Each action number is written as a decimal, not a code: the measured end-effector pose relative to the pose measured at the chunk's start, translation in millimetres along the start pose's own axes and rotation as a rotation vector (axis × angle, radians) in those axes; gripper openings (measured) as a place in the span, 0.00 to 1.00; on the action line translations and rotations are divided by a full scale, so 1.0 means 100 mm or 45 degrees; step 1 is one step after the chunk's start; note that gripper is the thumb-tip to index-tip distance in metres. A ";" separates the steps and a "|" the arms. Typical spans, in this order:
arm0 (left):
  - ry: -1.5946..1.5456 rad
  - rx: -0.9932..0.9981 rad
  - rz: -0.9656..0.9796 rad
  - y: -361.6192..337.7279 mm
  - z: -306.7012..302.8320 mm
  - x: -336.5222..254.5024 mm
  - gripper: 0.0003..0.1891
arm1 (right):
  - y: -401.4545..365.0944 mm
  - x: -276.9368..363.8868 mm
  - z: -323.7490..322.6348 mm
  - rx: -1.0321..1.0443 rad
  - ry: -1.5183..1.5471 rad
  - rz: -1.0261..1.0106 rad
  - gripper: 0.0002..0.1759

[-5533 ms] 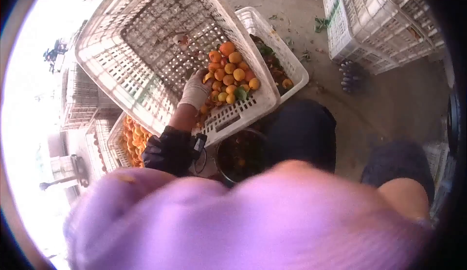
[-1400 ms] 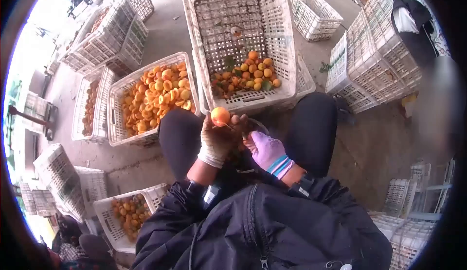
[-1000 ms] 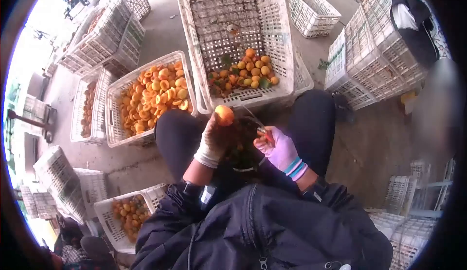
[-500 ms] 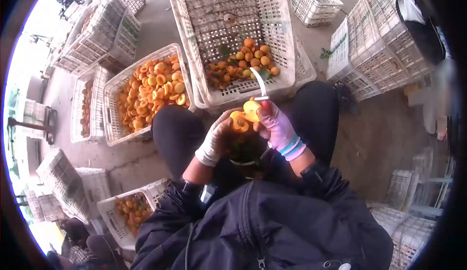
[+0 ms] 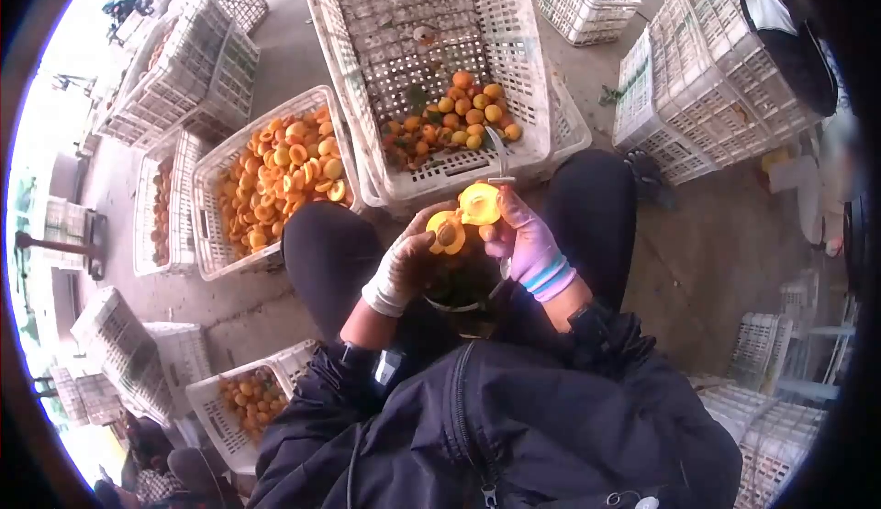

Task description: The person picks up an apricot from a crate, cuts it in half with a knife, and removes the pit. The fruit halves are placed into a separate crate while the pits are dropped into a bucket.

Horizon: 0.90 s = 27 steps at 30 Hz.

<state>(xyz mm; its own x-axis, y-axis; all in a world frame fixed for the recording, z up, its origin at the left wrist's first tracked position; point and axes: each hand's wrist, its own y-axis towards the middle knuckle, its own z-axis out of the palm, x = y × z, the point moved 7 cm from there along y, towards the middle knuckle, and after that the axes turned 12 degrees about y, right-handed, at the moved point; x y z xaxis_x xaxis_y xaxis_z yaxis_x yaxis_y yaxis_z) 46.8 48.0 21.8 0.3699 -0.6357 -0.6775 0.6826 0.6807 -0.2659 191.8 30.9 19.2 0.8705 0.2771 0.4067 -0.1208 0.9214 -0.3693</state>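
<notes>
An apricot split into two halves is held up between my hands above my lap. My left hand, in a whitish glove, is closed on the apricot half with the brown pit in it. In a pinkish glove, my right hand grips the other apricot half, its hollow showing. A tool with a narrow, curved pale blade and a small crosspiece sticks up from the right hand; its handle is mostly hidden by the fingers. Below the hands, a dark container between my knees is partly hidden.
In front, a tilted white crate holds whole apricots. A crate of apricot halves stands at left. Another crate with apricots is at lower left. Stacked crates rise at right; a person's legs show there.
The apricot halves are spread wider apart and turned more upward, so the pit shows more clearly. The tool's blade has tilted slightly. The whole view has shifted a little.
</notes>
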 end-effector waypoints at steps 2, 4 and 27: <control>0.152 0.018 0.031 -0.01 0.01 -0.02 0.32 | 0.01 -0.01 -0.03 0.003 0.013 0.000 0.26; 0.188 -0.008 -0.007 -0.04 0.08 -0.06 0.31 | 0.01 -0.02 -0.08 -0.052 0.073 -0.002 0.26; 0.221 -0.086 0.053 -0.04 -0.03 -0.10 0.30 | -0.26 0.24 0.53 0.330 0.138 -0.161 0.27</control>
<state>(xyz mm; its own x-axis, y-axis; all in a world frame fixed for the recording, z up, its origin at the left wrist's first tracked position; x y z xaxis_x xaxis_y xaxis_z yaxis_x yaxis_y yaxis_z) 38.6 52.9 27.6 0.2789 -0.5379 -0.7955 0.6227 0.7319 -0.2766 190.2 28.1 83.0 0.9306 0.1378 0.3391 -0.1137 0.9894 -0.0901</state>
